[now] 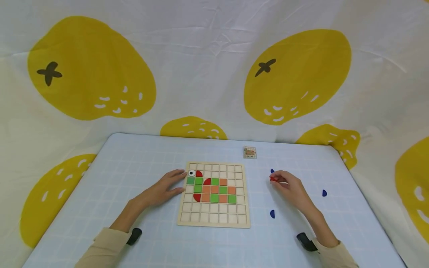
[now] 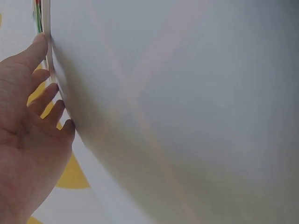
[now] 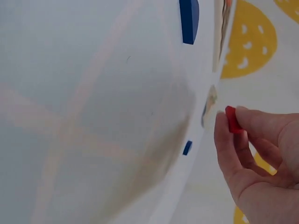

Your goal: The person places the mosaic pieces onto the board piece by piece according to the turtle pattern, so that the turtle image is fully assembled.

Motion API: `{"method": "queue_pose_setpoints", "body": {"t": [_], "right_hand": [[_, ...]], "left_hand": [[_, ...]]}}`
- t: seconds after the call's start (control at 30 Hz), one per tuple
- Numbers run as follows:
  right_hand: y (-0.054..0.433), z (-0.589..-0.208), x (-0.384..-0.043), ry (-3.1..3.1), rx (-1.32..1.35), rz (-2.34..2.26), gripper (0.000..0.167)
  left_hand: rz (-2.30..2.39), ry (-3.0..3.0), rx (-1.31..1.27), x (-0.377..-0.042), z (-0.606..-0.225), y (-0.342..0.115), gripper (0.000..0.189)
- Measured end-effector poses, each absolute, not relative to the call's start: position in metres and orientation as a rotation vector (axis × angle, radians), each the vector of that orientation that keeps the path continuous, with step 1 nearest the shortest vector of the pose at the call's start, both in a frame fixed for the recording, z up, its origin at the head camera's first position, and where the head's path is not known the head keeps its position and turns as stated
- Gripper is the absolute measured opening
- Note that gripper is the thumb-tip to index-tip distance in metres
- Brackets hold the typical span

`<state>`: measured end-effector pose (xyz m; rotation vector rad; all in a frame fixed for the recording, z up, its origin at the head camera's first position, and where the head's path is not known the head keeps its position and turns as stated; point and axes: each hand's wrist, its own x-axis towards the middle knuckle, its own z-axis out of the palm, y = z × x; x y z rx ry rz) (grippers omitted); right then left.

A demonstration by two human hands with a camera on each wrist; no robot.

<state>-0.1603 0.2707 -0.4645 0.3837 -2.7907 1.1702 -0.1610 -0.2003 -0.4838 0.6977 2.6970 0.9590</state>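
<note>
A square wooden grid board (image 1: 214,219) lies on the table, with green, orange and red pieces and a round eye piece set in its cells. My left hand (image 1: 166,189) rests at the board's left edge, fingers loosely spread; in the left wrist view its thumb is right at the rim. Between thumb and fingertips, my right hand (image 1: 289,188) pinches a small red piece (image 3: 232,120), to the right of the board. Dark blue quarter-round pieces lie around this hand: one piece (image 1: 272,214) nearer me, another piece (image 1: 324,193) farther right, a third piece (image 1: 272,171) just behind the fingers.
A small picture card (image 1: 250,152) lies behind the board's far right corner. The pale blue table (image 1: 140,156) reaches back to a white curtain (image 1: 201,74) with yellow fruit shapes.
</note>
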Motion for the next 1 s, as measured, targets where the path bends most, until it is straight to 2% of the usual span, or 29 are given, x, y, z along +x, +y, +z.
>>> {"method": "queue_pose_setpoints", "body": {"t": [1.0], "right_hand": [[0.178,-0.459,-0.185,-2.788,0.609,1.392,0.016]], "left_hand": [[0.966,2.691,0.670,-0.160,-0.482,-0.197,0.062]]}}
